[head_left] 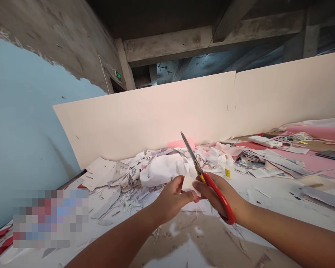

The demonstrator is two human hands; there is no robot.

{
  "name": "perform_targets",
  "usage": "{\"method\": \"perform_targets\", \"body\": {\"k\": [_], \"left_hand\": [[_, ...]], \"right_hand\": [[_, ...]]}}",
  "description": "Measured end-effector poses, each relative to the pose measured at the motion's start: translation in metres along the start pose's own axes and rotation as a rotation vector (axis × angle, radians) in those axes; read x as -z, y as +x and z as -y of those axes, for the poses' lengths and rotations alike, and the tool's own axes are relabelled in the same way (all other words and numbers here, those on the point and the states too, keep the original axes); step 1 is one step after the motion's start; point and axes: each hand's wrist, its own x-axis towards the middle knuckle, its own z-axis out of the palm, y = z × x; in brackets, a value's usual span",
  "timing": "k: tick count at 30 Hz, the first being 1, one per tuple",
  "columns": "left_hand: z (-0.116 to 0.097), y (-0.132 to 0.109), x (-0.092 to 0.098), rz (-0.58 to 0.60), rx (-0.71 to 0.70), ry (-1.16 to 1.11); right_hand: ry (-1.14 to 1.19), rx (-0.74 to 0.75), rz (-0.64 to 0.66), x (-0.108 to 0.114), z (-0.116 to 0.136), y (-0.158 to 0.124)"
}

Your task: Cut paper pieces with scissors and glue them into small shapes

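Observation:
Over the middle of the table, a small piece of cream-white paper (188, 183) is pinched by my left hand (171, 197), between thumb and fingers. My right hand (216, 190) has a pair of scissors (192, 153) in it, the red handles against the palm and the metal blades pointing up and away. The blades look closed and are clear of the paper. The fingertips of my right hand also touch the paper's right edge. Some fingers of both hands are hidden behind it.
A heap of paper scraps (159, 169) lies beyond my hands, against a pale upright board (156, 123). To the right are a small glue bottle (229, 166), stacked paper strips (264, 162), a white power strip (265, 142) and a dark phone-like object (332, 155). A blurred patch covers the lower left.

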Motion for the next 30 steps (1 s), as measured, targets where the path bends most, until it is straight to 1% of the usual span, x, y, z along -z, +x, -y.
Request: {"method": "perform_targets", "body": {"k": [2, 5, 7, 9, 13, 17, 23, 30], "left_hand": [[0.0, 0.001, 0.0, -0.017, 0.018, -0.019], [0.004, 0.004, 0.004, -0.116, 0.041, -0.012], [0.005, 0.005, 0.007, -0.178, 0.047, -0.026], [0.005, 0.007, 0.011, -0.217, 0.029, -0.041], [-0.001, 0.006, 0.017, -0.232, -0.019, -0.048], [-0.007, 0.003, 0.019, -0.267, -0.069, -0.015], [-0.007, 0.001, 0.017, -0.323, -0.069, 0.069], [-0.007, 0.002, 0.017, -0.336, -0.07, 0.092]], "right_hand": [[0.019, 0.017, 0.013, -0.001, -0.002, 0.001], [-0.012, 0.029, 0.036, 0.003, -0.008, -0.001], [-0.101, 0.064, 0.038, 0.009, -0.01, -0.004], [-0.241, 0.105, 0.049, 0.017, -0.009, -0.009], [-0.489, 0.142, 0.062, 0.035, 0.001, -0.013], [-0.715, 0.155, 0.076, 0.046, 0.008, -0.01], [-0.779, 0.155, 0.089, 0.05, 0.003, -0.007], [-0.858, 0.161, 0.082, 0.05, 0.0, -0.008]]}}
